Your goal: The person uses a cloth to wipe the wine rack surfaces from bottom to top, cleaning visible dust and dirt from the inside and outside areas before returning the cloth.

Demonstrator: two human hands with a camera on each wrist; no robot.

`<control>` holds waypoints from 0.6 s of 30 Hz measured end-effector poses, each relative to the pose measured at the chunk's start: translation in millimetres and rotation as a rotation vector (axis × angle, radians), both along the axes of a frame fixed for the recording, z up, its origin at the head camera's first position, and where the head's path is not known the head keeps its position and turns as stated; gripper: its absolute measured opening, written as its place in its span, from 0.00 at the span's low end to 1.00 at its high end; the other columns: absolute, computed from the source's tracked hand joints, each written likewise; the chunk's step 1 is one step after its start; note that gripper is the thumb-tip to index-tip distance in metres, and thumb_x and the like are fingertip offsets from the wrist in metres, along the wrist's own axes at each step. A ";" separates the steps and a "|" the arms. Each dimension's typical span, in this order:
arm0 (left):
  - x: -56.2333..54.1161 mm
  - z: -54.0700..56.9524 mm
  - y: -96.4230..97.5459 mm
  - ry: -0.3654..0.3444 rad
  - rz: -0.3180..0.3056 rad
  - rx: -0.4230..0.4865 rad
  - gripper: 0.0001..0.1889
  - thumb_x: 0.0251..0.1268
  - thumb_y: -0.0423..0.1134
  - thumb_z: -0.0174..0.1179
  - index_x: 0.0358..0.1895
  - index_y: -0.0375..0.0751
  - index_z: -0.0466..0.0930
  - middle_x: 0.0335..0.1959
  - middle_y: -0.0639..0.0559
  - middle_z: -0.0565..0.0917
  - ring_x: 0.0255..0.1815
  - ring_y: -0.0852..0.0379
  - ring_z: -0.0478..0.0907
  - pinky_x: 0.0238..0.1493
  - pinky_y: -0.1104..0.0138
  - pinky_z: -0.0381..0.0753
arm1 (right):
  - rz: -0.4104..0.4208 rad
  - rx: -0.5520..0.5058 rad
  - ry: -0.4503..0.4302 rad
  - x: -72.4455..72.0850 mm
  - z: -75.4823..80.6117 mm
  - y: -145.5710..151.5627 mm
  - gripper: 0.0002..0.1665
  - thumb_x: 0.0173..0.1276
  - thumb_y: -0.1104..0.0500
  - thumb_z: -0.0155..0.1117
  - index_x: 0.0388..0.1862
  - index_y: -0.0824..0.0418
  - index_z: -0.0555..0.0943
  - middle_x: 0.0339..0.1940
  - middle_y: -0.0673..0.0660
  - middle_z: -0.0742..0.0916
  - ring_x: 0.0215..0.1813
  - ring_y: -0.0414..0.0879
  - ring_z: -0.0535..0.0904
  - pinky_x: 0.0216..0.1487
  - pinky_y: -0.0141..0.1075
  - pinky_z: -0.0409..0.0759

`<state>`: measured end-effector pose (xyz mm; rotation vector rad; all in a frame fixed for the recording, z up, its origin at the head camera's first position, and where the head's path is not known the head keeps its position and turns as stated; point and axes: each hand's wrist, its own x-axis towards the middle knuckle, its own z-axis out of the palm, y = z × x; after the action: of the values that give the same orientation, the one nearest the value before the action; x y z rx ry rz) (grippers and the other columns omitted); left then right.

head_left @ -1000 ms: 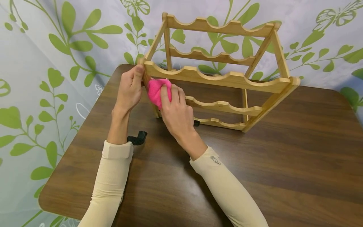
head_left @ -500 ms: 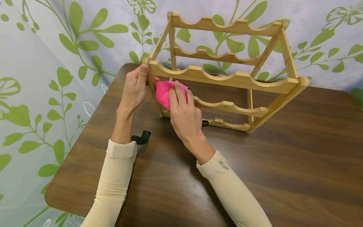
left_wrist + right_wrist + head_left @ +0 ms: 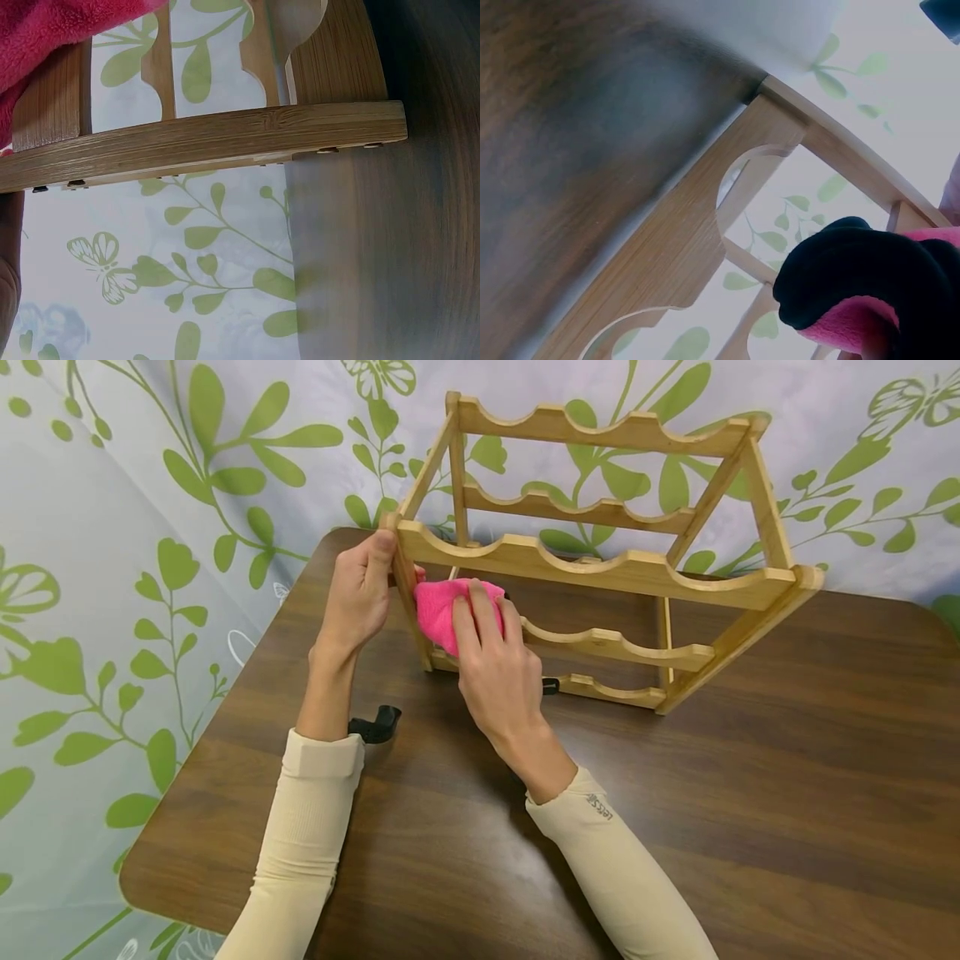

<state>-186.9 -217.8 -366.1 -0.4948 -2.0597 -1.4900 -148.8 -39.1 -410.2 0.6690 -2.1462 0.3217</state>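
on one table (image 3: 720,827), left fingers (image 3: 380,545) grip one wooden rack (image 3: 600,574) and right fingers (image 3: 467,625) clutch one pink cloth (image 3: 435,614).

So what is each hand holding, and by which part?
Left hand: wooden wine rack, by the front-left post, near its top. Right hand: pink cloth, by its right side.

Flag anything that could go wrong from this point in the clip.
The wooden rack might shift or tip on the table if the right hand presses hard, since the left hand grips it at just one corner post. The pink cloth, bunched in the right hand near the scalloped rails, could also snag on an edge.
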 end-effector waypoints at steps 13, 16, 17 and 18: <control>0.9 1.8 2.0 -0.035 -0.013 0.034 0.37 0.75 0.60 0.42 0.33 0.21 0.77 0.25 0.50 0.84 0.29 0.53 0.85 0.36 0.65 0.85 | 0.016 -0.044 0.019 2.5 -0.3 8.7 0.17 0.70 0.66 0.56 0.55 0.63 0.81 0.60 0.61 0.81 0.57 0.60 0.76 0.33 0.49 0.86; 1.9 2.1 2.0 -0.039 -0.011 0.029 0.33 0.78 0.57 0.42 0.32 0.24 0.77 0.25 0.48 0.84 0.30 0.52 0.85 0.36 0.65 0.85 | 0.005 -0.044 0.007 4.3 1.0 11.7 0.17 0.68 0.65 0.58 0.55 0.63 0.81 0.60 0.60 0.82 0.57 0.60 0.76 0.35 0.49 0.86; 2.1 2.0 2.0 -0.041 -0.011 0.029 0.32 0.78 0.56 0.42 0.31 0.26 0.76 0.25 0.48 0.84 0.30 0.51 0.85 0.36 0.64 0.85 | 0.003 -0.041 0.001 4.8 1.2 12.8 0.17 0.68 0.65 0.58 0.56 0.63 0.81 0.60 0.60 0.82 0.57 0.60 0.76 0.35 0.49 0.86; 2.5 2.0 2.1 -0.043 -0.010 0.027 0.32 0.78 0.56 0.42 0.31 0.26 0.76 0.25 0.47 0.84 0.30 0.52 0.85 0.37 0.64 0.85 | 0.001 -0.036 -0.005 5.2 1.2 14.0 0.18 0.68 0.64 0.59 0.56 0.63 0.81 0.60 0.60 0.82 0.58 0.60 0.76 0.36 0.49 0.86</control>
<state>-184.5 -215.7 -364.1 -0.4674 -2.0693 -1.5452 -143.6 -25.1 -409.0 0.6494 -2.1393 0.3624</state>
